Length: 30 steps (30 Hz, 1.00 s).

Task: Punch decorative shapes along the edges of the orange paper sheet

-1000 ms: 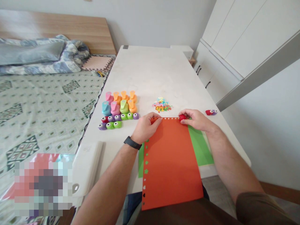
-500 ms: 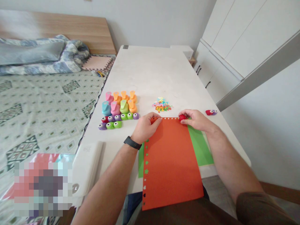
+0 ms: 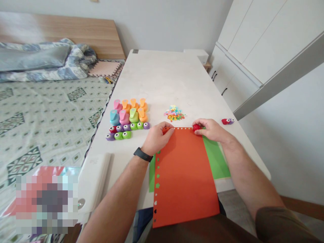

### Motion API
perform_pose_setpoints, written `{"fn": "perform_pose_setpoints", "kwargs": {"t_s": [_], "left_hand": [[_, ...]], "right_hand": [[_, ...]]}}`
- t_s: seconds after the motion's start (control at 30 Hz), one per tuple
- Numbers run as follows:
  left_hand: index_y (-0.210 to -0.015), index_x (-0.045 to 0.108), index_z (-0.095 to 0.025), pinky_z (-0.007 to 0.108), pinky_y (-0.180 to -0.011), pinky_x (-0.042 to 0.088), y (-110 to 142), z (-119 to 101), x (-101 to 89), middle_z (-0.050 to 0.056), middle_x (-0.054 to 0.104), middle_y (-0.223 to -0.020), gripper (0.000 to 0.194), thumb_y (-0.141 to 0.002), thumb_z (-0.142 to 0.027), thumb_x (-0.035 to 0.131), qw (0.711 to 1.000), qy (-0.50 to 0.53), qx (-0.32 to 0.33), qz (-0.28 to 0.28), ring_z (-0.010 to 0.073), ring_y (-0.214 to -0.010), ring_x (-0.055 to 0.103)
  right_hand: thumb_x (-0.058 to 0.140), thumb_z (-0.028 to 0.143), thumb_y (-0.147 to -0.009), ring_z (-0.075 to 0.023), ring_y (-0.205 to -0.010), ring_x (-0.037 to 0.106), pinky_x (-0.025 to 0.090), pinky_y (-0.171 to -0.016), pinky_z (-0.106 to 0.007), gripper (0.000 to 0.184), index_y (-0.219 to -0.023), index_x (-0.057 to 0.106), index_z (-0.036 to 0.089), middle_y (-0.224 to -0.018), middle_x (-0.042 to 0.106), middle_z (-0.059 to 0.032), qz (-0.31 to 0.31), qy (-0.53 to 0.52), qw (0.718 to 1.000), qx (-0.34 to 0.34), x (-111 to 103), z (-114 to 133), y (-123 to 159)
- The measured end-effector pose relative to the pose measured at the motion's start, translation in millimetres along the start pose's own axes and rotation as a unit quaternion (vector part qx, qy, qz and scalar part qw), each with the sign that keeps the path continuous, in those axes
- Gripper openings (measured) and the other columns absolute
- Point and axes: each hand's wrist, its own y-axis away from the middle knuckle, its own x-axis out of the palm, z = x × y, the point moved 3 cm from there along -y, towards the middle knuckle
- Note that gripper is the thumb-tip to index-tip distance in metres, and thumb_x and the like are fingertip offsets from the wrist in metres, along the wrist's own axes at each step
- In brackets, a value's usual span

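Observation:
An orange sheet of paper has small shapes punched along its left and far edges. My left hand pinches its far left corner between thumb and fingers. At the far right corner my right hand grips a small red craft punch, which sits on the paper's edge. Beneath the orange sheet a green sheet of paper shows on both sides. Just beyond the far edge lies a pile of colourful paper cutouts.
Several large craft punches and small ones stand in rows at left on the white table. Two more small punches lie at right. A white long device is at the near left, beside a bed.
Almost nothing differs. Both hands keep their grips on the paper and the red punch, with only a very slight shift of the view.

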Motion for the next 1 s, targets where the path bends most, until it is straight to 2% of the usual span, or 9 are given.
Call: {"fn": "perform_pose_setpoints", "kwargs": {"t_s": [0.13,0.37,0.5,0.57,0.7,0.77,0.87,1.0], "left_hand": [[-0.097,0.070,-0.020,0.029,-0.071,0.050,0,2,0.7,0.002,0.076,-0.087,0.026,-0.093,-0.042,0.059,1.000,-0.004,0.004,0.001,0.0175,-0.077,0.068],[-0.118,0.066,-0.020,0.032,-0.094,0.054,1,-1,-4.9,0.006,0.076,-0.113,0.030,-0.092,-0.034,0.062,0.998,-0.006,0.036,-0.046,0.0196,-0.103,0.071],[-0.125,0.065,-0.021,0.038,-0.105,0.049,4,-19,-12.7,0.008,0.071,-0.124,0.033,-0.093,-0.029,0.061,0.984,-0.093,0.091,-0.119,0.0231,-0.116,0.065],[-0.126,0.065,-0.020,0.040,-0.110,0.045,6,-34,-12.6,0.009,0.070,-0.126,0.033,-0.094,-0.027,0.059,0.973,-0.132,0.131,-0.135,0.0247,-0.121,0.062],[-0.126,0.064,-0.017,0.041,-0.113,0.042,4,-64,2.3,0.010,0.069,-0.129,0.032,-0.096,-0.027,0.058,0.959,-0.175,0.218,-0.044,0.0253,-0.125,0.060],[-0.127,0.063,-0.017,0.042,-0.113,0.042,-1,-73,12.3,0.012,0.067,-0.131,0.034,-0.096,-0.030,0.060,0.954,-0.185,0.235,-0.002,0.0264,-0.126,0.060],[-0.128,0.061,-0.017,0.043,-0.108,0.045,-15,-77,28.1,0.015,0.069,-0.124,0.045,-0.092,-0.043,0.066,0.951,-0.208,0.226,0.048,0.0305,-0.123,0.062],[-0.126,0.058,-0.014,0.039,-0.095,0.050,-36,-67,48.1,0.017,0.071,-0.116,0.064,-0.080,-0.056,0.076,0.949,-0.233,0.187,0.098,0.0321,-0.111,0.067]], "right_hand": [[0.074,0.033,-0.077,-0.0186,-0.081,0.060,0.046,-0.080,-0.034,0.030,-0.104,0.070,0.020,-0.088,0.069,-0.0021,-0.005,0.000,1.000,-0.002,0,1,0],[0.074,0.033,-0.077,-0.0186,-0.080,0.061,0.048,-0.079,-0.033,0.031,-0.106,0.071,0.020,-0.089,0.070,-0.0020,-0.004,0.005,1.000,-0.004,-1,-2,-1],[0.074,0.030,-0.077,-0.0186,-0.081,0.061,0.047,-0.080,-0.034,0.030,-0.106,0.071,0.020,-0.090,0.070,-0.0024,-0.007,0.022,1.000,-0.014,-2,0,0],[0.074,0.029,-0.077,-0.0186,-0.081,0.061,0.047,-0.081,-0.033,0.029,-0.105,0.071,0.020,-0.091,0.070,-0.0024,-0.006,0.022,1.000,-0.020,-2,2,0],[0.071,0.028,-0.078,-0.0179,-0.080,0.061,0.047,-0.079,-0.033,0.025,-0.102,0.070,0.020,-0.090,0.070,-0.0018,-0.005,0.014,0.999,-0.030,-1,6,2],[0.071,0.027,-0.078,-0.0178,-0.078,0.060,0.047,-0.078,-0.032,0.023,-0.100,0.070,0.020,-0.088,0.070,-0.0011,-0.007,0.014,0.999,-0.036,-1,8,2],[0.070,0.024,-0.078,-0.0181,-0.078,0.061,0.048,-0.077,-0.032,0.022,-0.099,0.070,0.021,-0.086,0.070,-0.0006,-0.013,0.015,0.999,-0.044,0,9,3],[0.069,0.021,-0.078,-0.0187,-0.081,0.064,0.049,-0.078,-0.032,0.026,-0.104,0.070,0.020,-0.090,0.072,-0.0018,-0.017,0.019,0.998,-0.049,1,9,3]]}}
